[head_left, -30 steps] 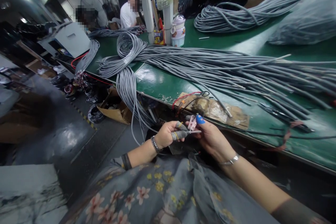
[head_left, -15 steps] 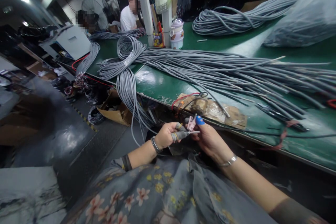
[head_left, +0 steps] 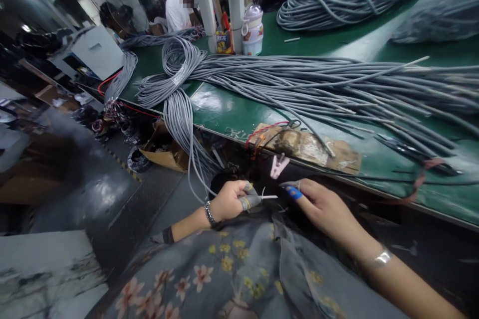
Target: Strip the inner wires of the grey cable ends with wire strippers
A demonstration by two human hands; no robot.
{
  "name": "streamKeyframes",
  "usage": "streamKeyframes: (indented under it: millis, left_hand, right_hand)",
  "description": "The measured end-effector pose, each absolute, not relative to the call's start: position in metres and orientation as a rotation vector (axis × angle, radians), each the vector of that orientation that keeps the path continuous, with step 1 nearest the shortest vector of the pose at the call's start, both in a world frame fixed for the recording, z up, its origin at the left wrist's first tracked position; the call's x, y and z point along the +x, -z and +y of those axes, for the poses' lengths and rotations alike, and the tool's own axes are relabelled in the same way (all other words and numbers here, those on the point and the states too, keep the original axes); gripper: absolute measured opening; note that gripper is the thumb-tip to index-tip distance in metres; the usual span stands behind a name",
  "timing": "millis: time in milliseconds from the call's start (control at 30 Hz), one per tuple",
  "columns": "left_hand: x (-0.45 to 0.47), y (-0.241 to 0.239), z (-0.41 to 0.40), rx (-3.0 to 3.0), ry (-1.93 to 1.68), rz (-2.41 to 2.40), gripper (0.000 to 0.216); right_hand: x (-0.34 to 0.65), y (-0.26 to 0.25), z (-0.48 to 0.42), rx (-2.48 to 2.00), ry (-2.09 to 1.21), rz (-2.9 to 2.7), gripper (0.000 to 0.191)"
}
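My left hand [head_left: 232, 201] is closed, its taped fingertips pinching a thin white wire end [head_left: 268, 197] that points right. My right hand [head_left: 321, 208] sits just right of it, fingers pinched, with a blue cot on one fingertip near the wire's tip; what it grips is too small to name. A pink clothespin [head_left: 278, 166] hangs just above the hands at the bench edge. Both hands hover over my lap, in front of the green bench [head_left: 232, 117].
A thick spread of grey cables [head_left: 337, 92] covers the bench, one bundle [head_left: 181, 124] drooping over the edge. A brown worn pad [head_left: 310, 147] with red and black wires lies at the bench edge. Cardboard box [head_left: 162, 154] on the floor; another person [head_left: 177, 7] sits far back.
My hands have dropped lower and drawn apart from the pink clothespin, which now hangs free above them. The camera tilted slightly down.
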State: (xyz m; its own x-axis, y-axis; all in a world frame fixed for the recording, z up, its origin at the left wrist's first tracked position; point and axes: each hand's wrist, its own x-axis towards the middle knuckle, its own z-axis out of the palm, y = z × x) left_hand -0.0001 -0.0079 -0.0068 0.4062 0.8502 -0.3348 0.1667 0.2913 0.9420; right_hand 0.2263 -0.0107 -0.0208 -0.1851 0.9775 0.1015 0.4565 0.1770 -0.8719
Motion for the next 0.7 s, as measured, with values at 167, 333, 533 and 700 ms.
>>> streamKeyframes:
  millis: [167, 333, 533, 700]
  left_hand:
    - [0.001, 0.006, -0.007, 1.234, -0.56, 1.122, 0.051]
    - [0.001, 0.003, -0.009, 1.269, -0.556, 1.13, 0.048]
    - [0.001, 0.001, -0.009, 1.281, -0.55, 1.12, 0.047]
    - [0.004, -0.005, -0.011, 1.275, -0.527, 1.139, 0.048]
  right_hand:
    - [0.228, 0.002, -0.024, -1.283, -0.299, -2.203, 0.034]
    - [0.225, -0.006, -0.03, -1.251, 0.072, -2.331, 0.029]
    - [0.22, -0.011, -0.032, -1.235, 0.159, -2.375, 0.03]
    - [0.217, -0.014, -0.034, -1.24, 0.192, -2.395, 0.029]
